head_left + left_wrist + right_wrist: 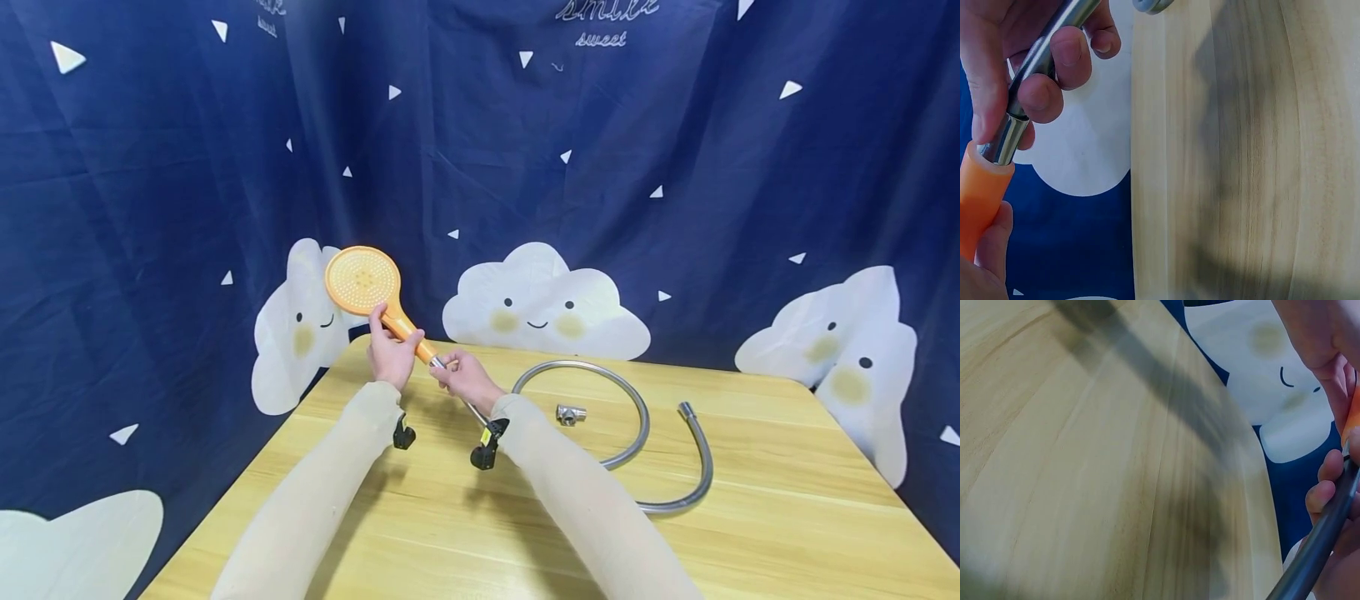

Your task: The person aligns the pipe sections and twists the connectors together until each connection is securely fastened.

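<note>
An orange shower head (363, 281) with a pale perforated face is held up over the far left part of the table, its face toward the head camera. My left hand (392, 357) grips its orange handle (984, 194). Just below, my right hand (467, 377) pinches the metal end of a grey shower hose (577, 363) at the foot of the handle. In the left wrist view the metal hose end (1007, 137) meets the handle's opening; whether it is threaded on cannot be told. The hose (1319, 547) runs down past the right wrist.
The hose loops over the wooden table (795, 500), its free end fitting (686, 408) lying at the right. A small metal tee fitting (570, 414) lies inside the loop. A dark blue curtain (510, 167) with clouds hangs behind and to the left of the table.
</note>
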Tool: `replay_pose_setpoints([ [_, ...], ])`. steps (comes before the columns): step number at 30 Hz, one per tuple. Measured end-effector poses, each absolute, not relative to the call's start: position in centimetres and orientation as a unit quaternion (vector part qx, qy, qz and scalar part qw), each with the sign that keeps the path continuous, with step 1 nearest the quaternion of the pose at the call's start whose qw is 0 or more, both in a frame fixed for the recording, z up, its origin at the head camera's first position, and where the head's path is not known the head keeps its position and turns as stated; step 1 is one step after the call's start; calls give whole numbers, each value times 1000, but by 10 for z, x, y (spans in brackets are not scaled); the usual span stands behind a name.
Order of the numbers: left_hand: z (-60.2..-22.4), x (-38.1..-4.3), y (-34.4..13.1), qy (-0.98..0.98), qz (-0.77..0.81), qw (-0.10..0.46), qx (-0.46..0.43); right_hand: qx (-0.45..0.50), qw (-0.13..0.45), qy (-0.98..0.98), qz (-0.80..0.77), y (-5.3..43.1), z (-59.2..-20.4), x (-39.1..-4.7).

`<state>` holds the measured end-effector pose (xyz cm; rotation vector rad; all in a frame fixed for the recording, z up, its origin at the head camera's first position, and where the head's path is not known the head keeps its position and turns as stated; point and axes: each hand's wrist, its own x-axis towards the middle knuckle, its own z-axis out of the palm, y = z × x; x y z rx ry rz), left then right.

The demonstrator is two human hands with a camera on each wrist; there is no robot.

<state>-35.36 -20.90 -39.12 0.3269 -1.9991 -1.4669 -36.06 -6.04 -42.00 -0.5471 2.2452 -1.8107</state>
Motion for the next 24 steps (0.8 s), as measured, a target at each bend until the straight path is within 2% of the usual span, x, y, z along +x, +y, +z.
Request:
replay_pose_setpoints([
  [17, -390, -353, -209, -761, -557, 305, 131, -187, 57, 779, -596, -63, -419, -358],
  [24, -391, -353, -210, -754, -564, 307, 137, -192, 83, 749, -629, -62, -419, -360],
])
